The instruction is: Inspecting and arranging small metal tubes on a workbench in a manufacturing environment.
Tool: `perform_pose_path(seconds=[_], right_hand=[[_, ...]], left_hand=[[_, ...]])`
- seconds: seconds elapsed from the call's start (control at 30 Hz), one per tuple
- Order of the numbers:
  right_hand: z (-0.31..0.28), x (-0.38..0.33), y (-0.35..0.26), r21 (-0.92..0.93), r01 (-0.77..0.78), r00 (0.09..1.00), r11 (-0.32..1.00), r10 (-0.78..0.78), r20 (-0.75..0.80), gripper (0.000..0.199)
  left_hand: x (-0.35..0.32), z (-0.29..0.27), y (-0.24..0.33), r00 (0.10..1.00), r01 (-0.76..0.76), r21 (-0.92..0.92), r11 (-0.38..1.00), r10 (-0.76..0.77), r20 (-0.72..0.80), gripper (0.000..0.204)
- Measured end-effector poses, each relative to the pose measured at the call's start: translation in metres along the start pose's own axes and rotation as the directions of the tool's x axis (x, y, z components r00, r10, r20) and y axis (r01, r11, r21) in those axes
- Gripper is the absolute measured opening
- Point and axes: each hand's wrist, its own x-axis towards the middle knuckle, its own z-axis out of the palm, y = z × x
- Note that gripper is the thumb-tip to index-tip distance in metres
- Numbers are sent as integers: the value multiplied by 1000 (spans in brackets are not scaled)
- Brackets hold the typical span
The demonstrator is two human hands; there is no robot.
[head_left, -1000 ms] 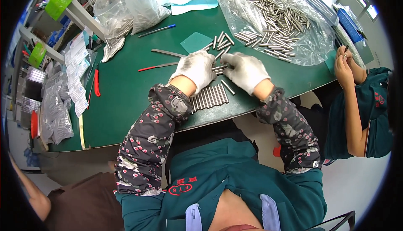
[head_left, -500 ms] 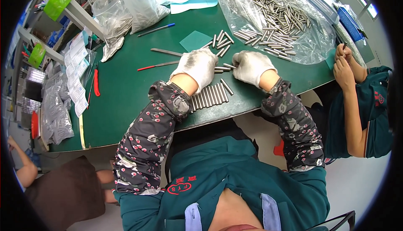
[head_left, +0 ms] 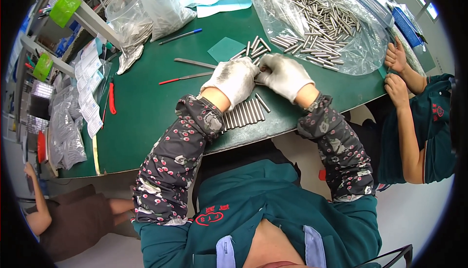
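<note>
My left hand point(head_left: 233, 82), in a stained white glove, is closed above a row of short metal pins point(head_left: 243, 113) lying side by side near the table edge. My right hand point(head_left: 286, 77), gloved too, meets it with fingers pinched together. What they hold between them is hidden by the gloves. One tilted pin point(head_left: 263, 103) lies at the right end of the row. Just beyond my fingers lies a small loose group of pins point(head_left: 258, 47). A red-handled file point(head_left: 180, 78) and a flat metal strip point(head_left: 194, 63) lie left of my left hand.
A big plastic bag point(head_left: 358, 56) spread at the far right bears a heap of pins point(head_left: 321, 17). A teal square sheet point(head_left: 227, 49), a pen point(head_left: 180, 36) and red-handled pliers point(head_left: 112, 97) lie on the green table point(head_left: 141, 136). A co-worker's hands point(head_left: 399, 83) are at the right edge.
My right hand has moved left, and its fingers now meet my left hand's, covering the pins seen between them before. The co-worker at the right has raised one hand.
</note>
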Motion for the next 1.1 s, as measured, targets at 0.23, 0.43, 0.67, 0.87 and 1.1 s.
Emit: perform_pose_path(seconds=[0.23,0.43,0.67,0.87,1.1], right_hand=[[-8,1,13,-114,-96,981,989,114,155,26],[-16,-13,22,-165,-136,984,977,153,95,27],[-7,-22,7,-275,-56,998,960,61,8,21],[-9,-31,-4,-200,-52,964,978,102,246,19],[8,-32,3,-119,33,999,992,-30,27,22]], left_hand=[[1,-3,0,993,109,-139,984,-100,68,18],[8,-14,16,985,44,111,993,-62,160,14],[7,-5,16,993,-7,271,963,-26,117,16],[-31,-37,3,949,308,-85,948,-312,-43,19],[-115,-31,-26,870,486,71,871,-490,52,19]])
